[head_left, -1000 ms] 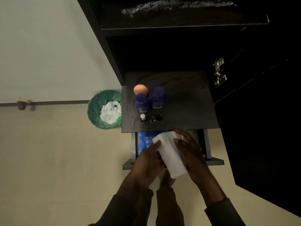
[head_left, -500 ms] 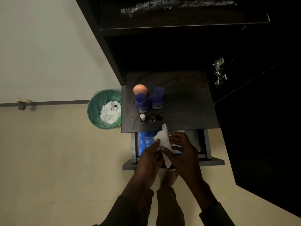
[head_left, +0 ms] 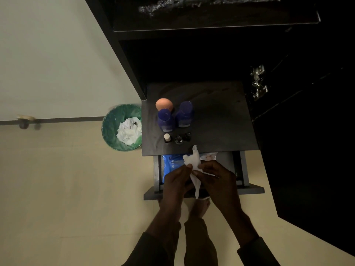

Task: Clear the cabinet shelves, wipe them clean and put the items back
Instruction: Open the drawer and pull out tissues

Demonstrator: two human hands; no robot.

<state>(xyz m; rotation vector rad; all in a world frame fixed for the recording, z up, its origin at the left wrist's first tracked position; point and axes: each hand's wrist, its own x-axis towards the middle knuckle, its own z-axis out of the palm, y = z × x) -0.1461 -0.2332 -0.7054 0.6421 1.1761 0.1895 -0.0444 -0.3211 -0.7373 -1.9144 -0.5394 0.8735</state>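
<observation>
Tissue, flat a second ago, now crumpled into a twisted white wad. Left hand and right hand both pinch it above the open drawer, below the shelf.

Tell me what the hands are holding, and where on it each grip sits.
Both hold one white wipe. The left hand pinches its left edge; the right hand pinches its middle from the right.

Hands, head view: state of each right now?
Left hand: closed, pinching the white wipe.
Right hand: closed, pinching the same wipe from the other side.
</observation>
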